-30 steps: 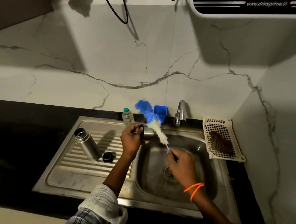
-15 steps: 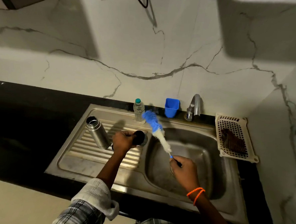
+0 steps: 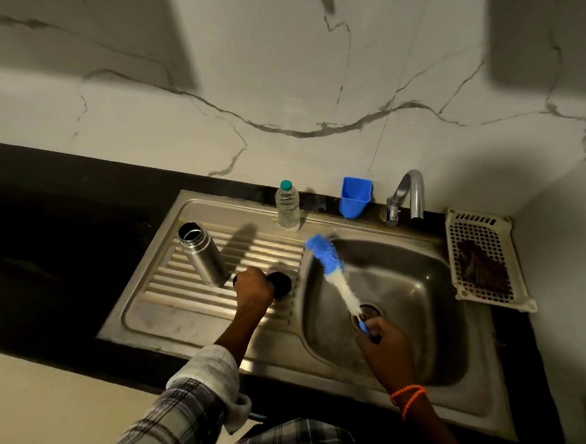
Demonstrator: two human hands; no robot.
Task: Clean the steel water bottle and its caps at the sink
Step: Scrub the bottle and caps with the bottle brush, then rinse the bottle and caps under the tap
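Right now the left hand (image 3: 254,285) is down on the ribbed drainboard (image 3: 191,284), fingers curled over a dark cap (image 3: 281,284) just beside the steel bottle (image 3: 202,254), which stands open-mouthed and uncapped. I can't tell whether the cap is gripped or already resting on the ribs. The right hand (image 3: 385,347) is closed round the handle of the bottle brush (image 3: 333,270), whose blue and white bristles slant up over the basin (image 3: 417,298). To do this well, I'd say set the cap flat so it cannot roll, then bring the bottle over the basin before brushing inside. A second dark piece peeks out left of the knuckles, mostly hidden. Whether the tap (image 3: 410,194) is running is hard to make out.
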